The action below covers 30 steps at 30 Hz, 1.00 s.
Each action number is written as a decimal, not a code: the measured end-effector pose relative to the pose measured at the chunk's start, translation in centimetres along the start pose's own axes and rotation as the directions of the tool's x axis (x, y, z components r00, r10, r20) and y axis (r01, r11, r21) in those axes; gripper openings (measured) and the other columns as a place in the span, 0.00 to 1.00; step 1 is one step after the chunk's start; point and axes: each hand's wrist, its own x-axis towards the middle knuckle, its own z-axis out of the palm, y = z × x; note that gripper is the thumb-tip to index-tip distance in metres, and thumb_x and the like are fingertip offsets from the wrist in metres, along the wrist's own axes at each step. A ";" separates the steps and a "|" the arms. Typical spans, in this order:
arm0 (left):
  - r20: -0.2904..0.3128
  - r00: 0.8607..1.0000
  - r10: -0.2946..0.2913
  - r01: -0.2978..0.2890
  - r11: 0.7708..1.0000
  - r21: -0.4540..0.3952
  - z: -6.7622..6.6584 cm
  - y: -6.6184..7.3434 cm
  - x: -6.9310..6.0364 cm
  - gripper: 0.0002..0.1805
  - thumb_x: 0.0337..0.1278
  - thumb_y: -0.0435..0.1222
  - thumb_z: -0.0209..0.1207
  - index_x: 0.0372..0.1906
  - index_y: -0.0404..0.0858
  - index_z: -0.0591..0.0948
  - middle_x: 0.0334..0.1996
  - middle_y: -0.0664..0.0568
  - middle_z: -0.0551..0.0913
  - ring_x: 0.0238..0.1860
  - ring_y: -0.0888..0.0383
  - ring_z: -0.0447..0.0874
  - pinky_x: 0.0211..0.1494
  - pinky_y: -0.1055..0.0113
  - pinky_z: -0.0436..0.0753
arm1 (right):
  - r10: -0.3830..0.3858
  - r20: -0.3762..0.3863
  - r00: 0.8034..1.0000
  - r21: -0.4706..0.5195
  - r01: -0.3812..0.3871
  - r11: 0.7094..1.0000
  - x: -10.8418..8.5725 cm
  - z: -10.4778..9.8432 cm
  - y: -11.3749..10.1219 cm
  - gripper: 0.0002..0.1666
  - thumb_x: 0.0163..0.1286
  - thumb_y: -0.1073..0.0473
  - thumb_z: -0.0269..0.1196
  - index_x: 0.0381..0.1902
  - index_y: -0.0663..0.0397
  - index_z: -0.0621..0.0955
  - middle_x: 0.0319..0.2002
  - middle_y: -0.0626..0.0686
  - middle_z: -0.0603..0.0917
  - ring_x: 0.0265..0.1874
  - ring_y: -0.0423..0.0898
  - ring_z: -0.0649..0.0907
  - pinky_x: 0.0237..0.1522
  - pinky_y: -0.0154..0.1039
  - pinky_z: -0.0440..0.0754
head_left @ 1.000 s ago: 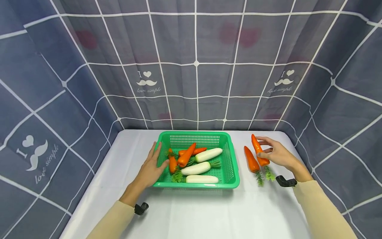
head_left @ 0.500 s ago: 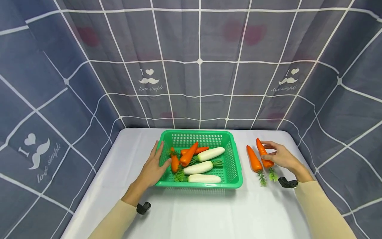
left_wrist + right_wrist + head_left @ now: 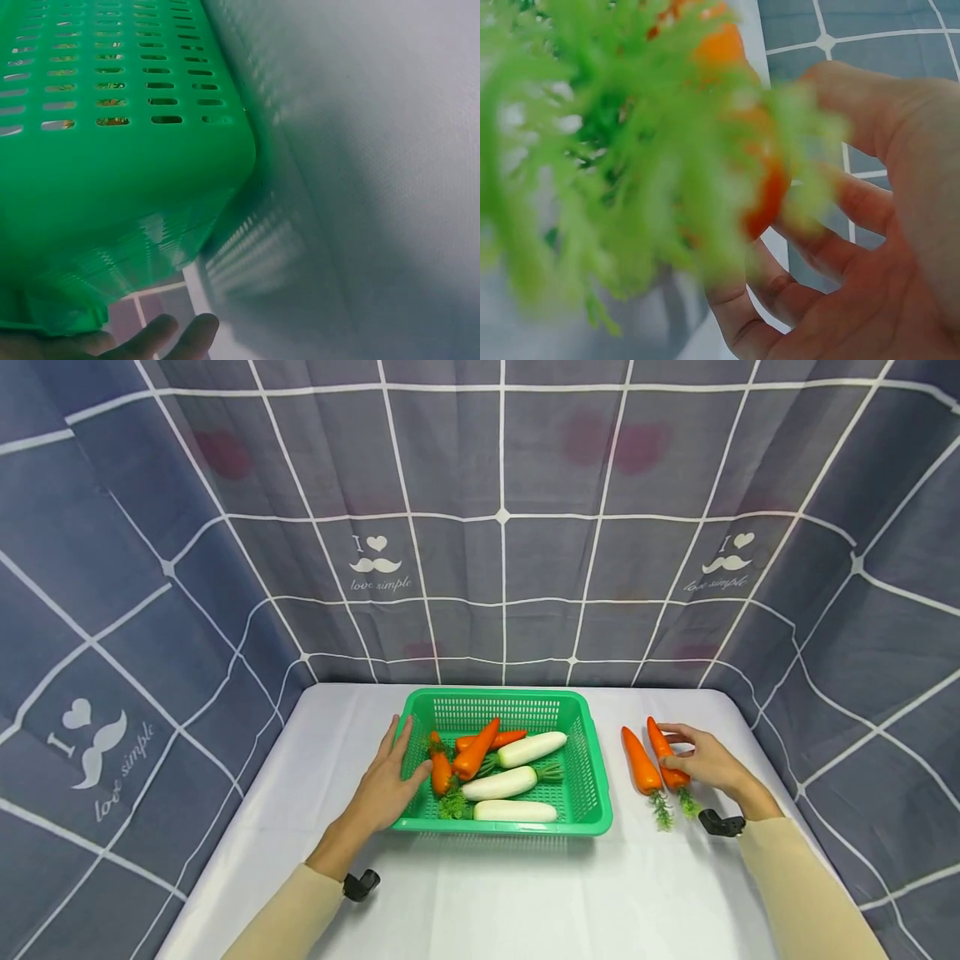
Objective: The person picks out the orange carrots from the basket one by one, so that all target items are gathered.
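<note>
The left hand (image 3: 385, 783) lies with fingers spread along the left rim of the green basket (image 3: 512, 828), its thumb over the edge; in the left wrist view its fingertips show below the basket (image 3: 120, 165). Several orange carrots (image 3: 476, 750) and white radishes (image 3: 515, 811) lie inside the basket. To the right, the right hand (image 3: 705, 762) holds an orange carrot (image 3: 658, 742) by its side, thumb and bent fingers around it, beside another carrot (image 3: 639, 762). In the right wrist view, blurred green leaves (image 3: 645, 165) partly cover the held carrot (image 3: 769, 184).
A white cloth (image 3: 510, 893) covers the table. Behind it and at both sides hangs a grey-blue checked curtain (image 3: 457, 560). Black wrist cameras sit on the left wrist (image 3: 362, 885) and the right wrist (image 3: 722, 823).
The right hand and its carrot have come down slightly toward the table's front, closer alongside the other carrot. The left hand stays at the basket's rim. The head view has shifted a little.
</note>
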 end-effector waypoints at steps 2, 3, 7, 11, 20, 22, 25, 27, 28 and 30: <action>-0.001 1.000 -0.001 0.001 1.000 -0.002 0.0 -0.1 0.0 0.52 0.92 0.54 0.59 1.00 0.50 0.42 1.00 0.47 0.32 0.94 0.27 0.57 0.89 0.21 0.66 | 0.003 0.003 1.000 -0.002 -0.003 1.000 0.0 0.1 0.2 0.48 0.82 0.58 0.75 0.90 0.65 0.68 0.78 0.80 0.78 0.60 0.68 0.93 0.46 0.34 0.91; -0.001 1.000 0.000 0.000 1.000 -0.001 0.0 0.0 0.0 0.52 0.92 0.54 0.59 1.00 0.50 0.42 1.00 0.47 0.32 0.94 0.27 0.57 0.89 0.21 0.66 | 0.005 0.005 1.000 -0.001 -0.005 1.000 0.0 0.2 0.3 0.48 0.82 0.58 0.75 0.90 0.66 0.68 0.78 0.81 0.78 0.60 0.68 0.93 0.46 0.34 0.91; -0.002 1.000 0.004 -0.004 1.000 -0.004 -0.1 0.0 0.0 0.51 0.92 0.54 0.59 1.00 0.50 0.43 1.00 0.47 0.32 0.94 0.26 0.57 0.89 0.21 0.66 | 0.013 0.012 1.000 0.006 -0.014 1.000 -0.1 0.3 0.4 0.48 0.82 0.59 0.74 0.90 0.68 0.67 0.78 0.81 0.77 0.62 0.70 0.92 0.47 0.35 0.91; -0.002 1.000 0.004 -0.004 1.000 -0.007 0.0 0.0 0.0 0.51 0.92 0.54 0.59 1.00 0.49 0.43 1.00 0.47 0.32 0.94 0.27 0.57 0.89 0.21 0.66 | 0.014 0.009 1.000 0.000 -0.014 1.000 -0.1 0.4 0.4 0.48 0.82 0.59 0.75 0.90 0.67 0.67 0.77 0.80 0.78 0.61 0.67 0.93 0.46 0.34 0.91; -0.001 1.000 0.007 -0.007 1.000 -0.009 0.0 -0.1 0.0 0.52 0.92 0.54 0.59 1.00 0.50 0.43 1.00 0.47 0.32 0.93 0.26 0.58 0.89 0.21 0.67 | -0.010 -0.006 1.000 -0.018 0.010 1.000 -0.3 0.5 0.3 0.45 0.83 0.57 0.73 0.88 0.71 0.69 0.76 0.81 0.80 0.61 0.72 0.92 0.48 0.28 0.87; 0.000 1.000 0.008 -0.008 1.000 -0.008 0.0 -0.1 0.0 0.52 0.92 0.55 0.59 1.00 0.50 0.42 1.00 0.47 0.32 0.93 0.26 0.59 0.89 0.21 0.67 | -0.005 -0.010 1.000 -0.021 0.005 1.000 -0.4 0.5 0.3 0.45 0.84 0.56 0.73 0.88 0.70 0.69 0.76 0.81 0.80 0.62 0.73 0.92 0.48 0.28 0.87; 0.000 1.000 0.009 -0.009 1.000 -0.009 0.0 -0.2 0.0 0.51 0.92 0.55 0.59 1.00 0.50 0.42 1.00 0.46 0.32 0.93 0.25 0.59 0.88 0.21 0.68 | -0.003 -0.017 1.000 -0.044 0.003 0.999 -0.3 0.4 0.2 0.45 0.85 0.55 0.73 0.88 0.69 0.69 0.76 0.80 0.81 0.63 0.73 0.91 0.51 0.32 0.87; -0.001 1.000 0.008 -0.008 1.000 -0.012 0.0 -0.2 0.0 0.51 0.92 0.55 0.59 1.00 0.50 0.43 1.00 0.46 0.33 0.93 0.25 0.59 0.88 0.21 0.68 | 0.000 -0.029 1.000 -0.058 -0.001 0.998 -0.3 0.4 0.2 0.45 0.85 0.53 0.73 0.88 0.68 0.70 0.76 0.80 0.81 0.63 0.74 0.91 0.54 0.37 0.88; -0.003 1.000 0.009 -0.009 1.000 -0.011 0.0 -0.2 0.0 0.51 0.92 0.55 0.59 1.00 0.50 0.43 1.00 0.46 0.33 0.93 0.25 0.59 0.88 0.21 0.68 | -0.003 -0.033 0.999 -0.068 0.000 0.998 -0.3 0.3 0.1 0.44 0.85 0.53 0.72 0.88 0.68 0.70 0.76 0.80 0.81 0.63 0.74 0.91 0.56 0.41 0.89; -0.007 1.000 0.016 -0.017 1.000 -0.009 0.0 -0.2 0.0 0.51 0.92 0.54 0.59 1.00 0.48 0.43 1.00 0.44 0.33 0.93 0.25 0.59 0.87 0.21 0.69 | -0.007 -0.043 0.999 -0.078 0.004 0.997 -0.3 0.3 0.0 0.44 0.86 0.53 0.71 0.88 0.68 0.70 0.76 0.80 0.81 0.64 0.75 0.90 0.61 0.50 0.90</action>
